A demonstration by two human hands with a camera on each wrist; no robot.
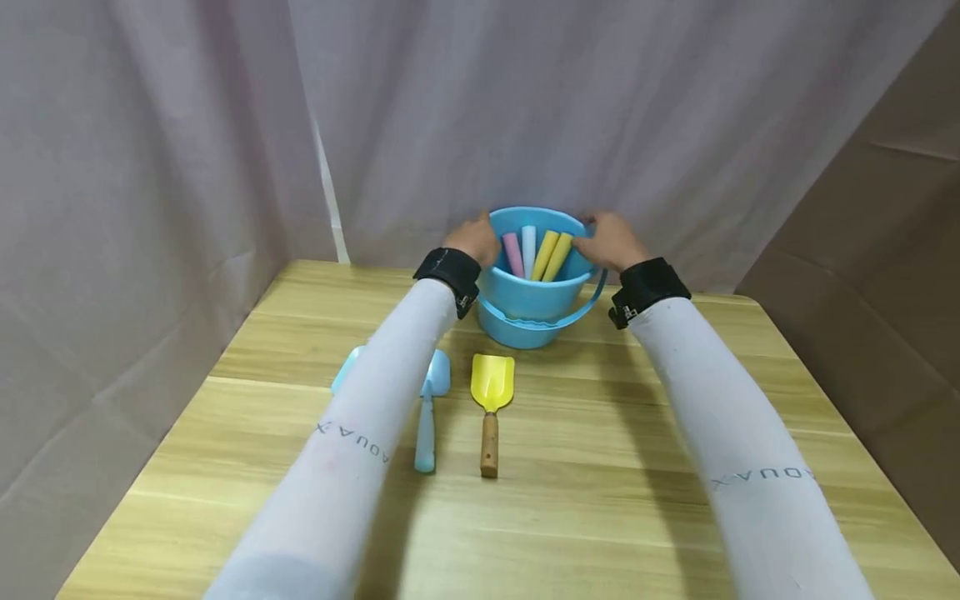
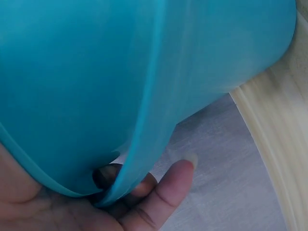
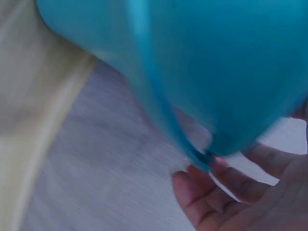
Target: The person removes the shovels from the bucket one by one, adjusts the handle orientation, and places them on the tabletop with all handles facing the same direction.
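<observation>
At the table's (image 1: 675,517) far edge, against the curtain, we find the blue bucket (image 1: 534,296) upright between both hands: left hand (image 1: 474,238) cupping its left side, right hand (image 1: 611,242) its right, fingers curved round the wall, equally near. Handles stand upright inside; two scoops lie nearer us.

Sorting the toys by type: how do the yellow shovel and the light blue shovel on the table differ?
The yellow shovel has a yellow scoop on a brown, wood-like handle; the light blue shovel is light blue all over. The yellow shovel lies in full view, while the person's left sleeve covers part of the blue shovel's scoop. Both lie flat on the wooden table, side by side, scoops pointing toward the blue bucket.
</observation>
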